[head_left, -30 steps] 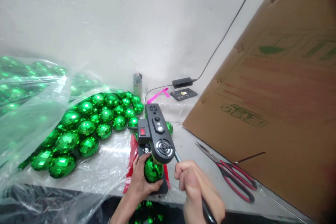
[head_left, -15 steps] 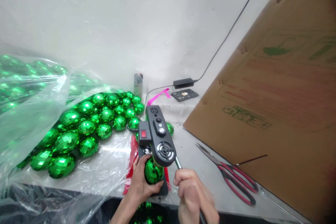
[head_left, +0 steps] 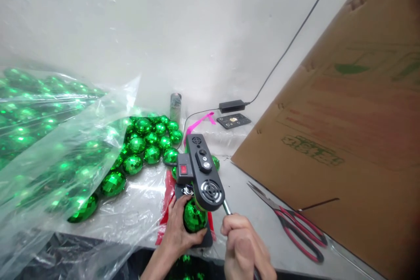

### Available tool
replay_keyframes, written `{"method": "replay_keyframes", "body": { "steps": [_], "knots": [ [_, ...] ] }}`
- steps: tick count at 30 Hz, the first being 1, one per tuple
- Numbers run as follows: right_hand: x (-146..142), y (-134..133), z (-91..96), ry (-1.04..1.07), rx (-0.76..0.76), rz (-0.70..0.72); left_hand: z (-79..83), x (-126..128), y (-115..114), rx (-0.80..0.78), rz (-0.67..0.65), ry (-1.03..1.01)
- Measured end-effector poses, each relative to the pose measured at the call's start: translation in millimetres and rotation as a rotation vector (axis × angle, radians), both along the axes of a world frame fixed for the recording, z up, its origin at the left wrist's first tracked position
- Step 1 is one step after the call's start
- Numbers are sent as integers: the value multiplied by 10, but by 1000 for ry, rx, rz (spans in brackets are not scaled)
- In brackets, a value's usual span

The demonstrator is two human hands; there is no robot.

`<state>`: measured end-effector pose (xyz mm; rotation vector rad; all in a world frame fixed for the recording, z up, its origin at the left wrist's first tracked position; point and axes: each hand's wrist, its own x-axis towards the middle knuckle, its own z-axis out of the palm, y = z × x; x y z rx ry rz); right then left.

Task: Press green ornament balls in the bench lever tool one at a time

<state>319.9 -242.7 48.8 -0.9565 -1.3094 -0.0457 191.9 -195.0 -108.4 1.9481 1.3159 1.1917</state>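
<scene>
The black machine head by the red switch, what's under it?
A faceted green ball, cupped by the left hand, sits on the black base. The ball's top is hidden by the machine head.

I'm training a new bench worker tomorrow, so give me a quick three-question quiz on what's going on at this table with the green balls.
1. True or false: the left hand cups a green faceted ball under the head of the black machine.
2. What does the right hand grip? A) the machine's metal lever B) a grey can C) a black cable
3. Fill in: the red-handled tool lies between the machine and the ____.

Key: 1 true; 2 A; 3 cardboard box.
</scene>
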Motion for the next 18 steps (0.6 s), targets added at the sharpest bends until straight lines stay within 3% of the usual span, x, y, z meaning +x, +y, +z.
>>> {"method": "replay_keyframes", "body": {
  "steps": [18],
  "knots": [
    [-31,-42,-35,38,-58,15,-17,26,7,-1,18,5]
  ]
}}
